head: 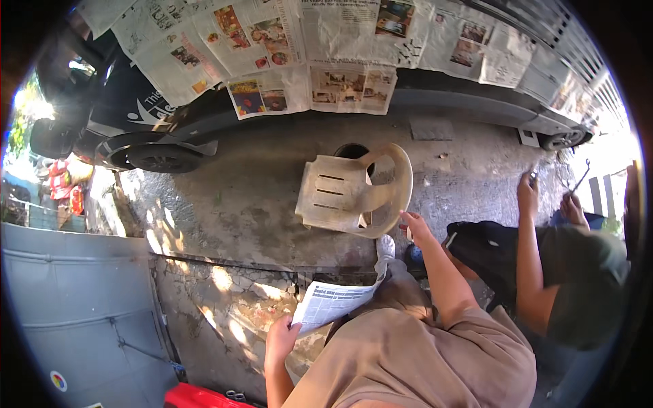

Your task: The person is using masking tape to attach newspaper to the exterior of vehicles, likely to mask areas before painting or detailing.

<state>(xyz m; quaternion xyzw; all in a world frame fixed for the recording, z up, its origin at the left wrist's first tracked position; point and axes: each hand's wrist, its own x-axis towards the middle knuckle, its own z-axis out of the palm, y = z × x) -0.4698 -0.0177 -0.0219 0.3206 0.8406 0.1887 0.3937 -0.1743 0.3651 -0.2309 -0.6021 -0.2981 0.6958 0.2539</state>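
Observation:
My left hand [282,334] grips the near left corner of a folded newspaper sheet [334,303], which lies slanted across in front of my legs. My right hand [417,228] reaches forward, with a fingertip at the curved backrest of a beige plastic chair [331,191]. A small pale thing shows by its fingers; whether the hand holds it, or grips the chair, I cannot tell. The chair stands on the concrete with its slotted seat turned left. Beyond it, newspaper sheets [352,35] cover the upper side of a dark car [444,102].
At my right stands another person [576,285], a small object in one hand and a long thin tool [580,177] in the other. A dark round container [352,151] sits behind the chair. A blue-grey metal panel [86,306] rises at left; a red object [204,397] lies below.

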